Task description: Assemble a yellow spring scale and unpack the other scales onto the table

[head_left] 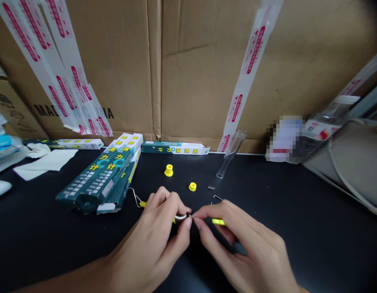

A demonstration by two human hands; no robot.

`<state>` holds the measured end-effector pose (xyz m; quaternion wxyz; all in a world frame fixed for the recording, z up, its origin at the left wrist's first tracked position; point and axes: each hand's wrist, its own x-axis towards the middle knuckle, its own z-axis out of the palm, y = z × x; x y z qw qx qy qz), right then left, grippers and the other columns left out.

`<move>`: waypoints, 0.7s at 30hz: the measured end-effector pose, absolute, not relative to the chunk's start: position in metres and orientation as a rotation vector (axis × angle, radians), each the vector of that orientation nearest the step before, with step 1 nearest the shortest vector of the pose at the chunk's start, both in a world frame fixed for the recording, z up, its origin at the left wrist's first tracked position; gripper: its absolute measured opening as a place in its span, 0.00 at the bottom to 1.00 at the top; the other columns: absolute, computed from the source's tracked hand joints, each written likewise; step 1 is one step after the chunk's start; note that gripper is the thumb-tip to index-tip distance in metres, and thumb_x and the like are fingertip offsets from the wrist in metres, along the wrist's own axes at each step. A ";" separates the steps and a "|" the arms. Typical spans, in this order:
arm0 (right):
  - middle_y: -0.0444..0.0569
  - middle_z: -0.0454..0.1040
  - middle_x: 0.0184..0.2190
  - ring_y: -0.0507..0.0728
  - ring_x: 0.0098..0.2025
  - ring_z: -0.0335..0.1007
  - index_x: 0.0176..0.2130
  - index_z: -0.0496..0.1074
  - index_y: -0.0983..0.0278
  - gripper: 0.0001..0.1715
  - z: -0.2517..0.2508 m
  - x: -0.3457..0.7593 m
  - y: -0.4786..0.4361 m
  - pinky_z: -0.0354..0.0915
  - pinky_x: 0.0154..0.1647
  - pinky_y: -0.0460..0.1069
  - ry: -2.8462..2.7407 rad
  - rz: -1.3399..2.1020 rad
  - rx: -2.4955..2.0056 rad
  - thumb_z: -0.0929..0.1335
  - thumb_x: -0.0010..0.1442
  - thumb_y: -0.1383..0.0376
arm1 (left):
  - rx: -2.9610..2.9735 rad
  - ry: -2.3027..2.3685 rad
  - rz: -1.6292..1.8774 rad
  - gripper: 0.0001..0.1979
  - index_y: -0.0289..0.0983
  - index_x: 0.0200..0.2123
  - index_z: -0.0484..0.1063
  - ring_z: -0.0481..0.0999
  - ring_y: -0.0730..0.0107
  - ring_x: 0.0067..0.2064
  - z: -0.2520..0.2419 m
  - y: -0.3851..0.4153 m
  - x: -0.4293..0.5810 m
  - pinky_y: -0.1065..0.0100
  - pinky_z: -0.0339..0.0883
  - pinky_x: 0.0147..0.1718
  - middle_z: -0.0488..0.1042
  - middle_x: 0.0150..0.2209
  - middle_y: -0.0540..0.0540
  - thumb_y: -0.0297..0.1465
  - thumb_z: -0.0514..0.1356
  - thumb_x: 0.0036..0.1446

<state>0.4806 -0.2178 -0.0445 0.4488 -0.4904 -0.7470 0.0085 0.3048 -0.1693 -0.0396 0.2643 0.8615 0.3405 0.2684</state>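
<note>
My left hand is closed round a spring scale part, mostly hidden by the fingers. Its pale, dark-tipped end pokes out between thumb and forefinger. Past the knuckles, a yellow piece with a bent wire hook sticks out. My right hand pinches a tiny metal bit at that dark tip; its exact shape is too small to tell. Beneath the right fingers shows a bright yellow strip, and a thin bent wire emerges above them. Whether the right hand holds these two is unclear.
Beyond my hands lie two yellow caps, a small coil spring and a clear tube leaning on a cardboard box. Green spring-scale boxes are stacked left, near white paper. A grey bag stands right.
</note>
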 end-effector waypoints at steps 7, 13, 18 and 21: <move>0.41 0.76 0.28 0.48 0.24 0.69 0.40 0.73 0.61 0.07 -0.043 0.483 -0.220 0.68 0.30 0.42 -1.906 -0.019 -1.160 0.69 0.63 0.73 | 2.430 0.887 0.793 0.08 0.40 0.35 0.59 0.69 0.64 0.39 -0.041 -0.172 0.300 0.62 0.62 0.40 0.66 0.35 0.49 0.25 0.47 0.67; 0.43 0.76 0.30 0.49 0.28 0.73 0.41 0.72 0.61 0.09 -0.045 0.487 -0.221 0.70 0.33 0.42 -1.932 -0.006 -1.110 0.69 0.63 0.74 | 2.539 0.836 0.795 0.10 0.40 0.38 0.62 0.68 0.62 0.39 -0.040 -0.174 0.301 0.61 0.62 0.39 0.71 0.36 0.47 0.24 0.44 0.68; 0.43 0.77 0.30 0.50 0.27 0.73 0.42 0.72 0.61 0.10 -0.046 0.487 -0.221 0.70 0.32 0.42 -1.948 0.005 -1.105 0.69 0.63 0.74 | 2.597 0.865 0.828 0.09 0.40 0.37 0.61 0.68 0.62 0.38 -0.042 -0.174 0.302 0.61 0.62 0.38 0.71 0.35 0.48 0.23 0.45 0.67; 0.44 0.77 0.29 0.50 0.25 0.72 0.42 0.71 0.61 0.08 -0.048 0.487 -0.222 0.70 0.30 0.43 -1.959 -0.075 -1.120 0.68 0.64 0.74 | 2.618 0.867 0.894 0.09 0.40 0.35 0.59 0.67 0.63 0.37 -0.045 -0.175 0.301 0.62 0.61 0.37 0.70 0.33 0.49 0.22 0.46 0.66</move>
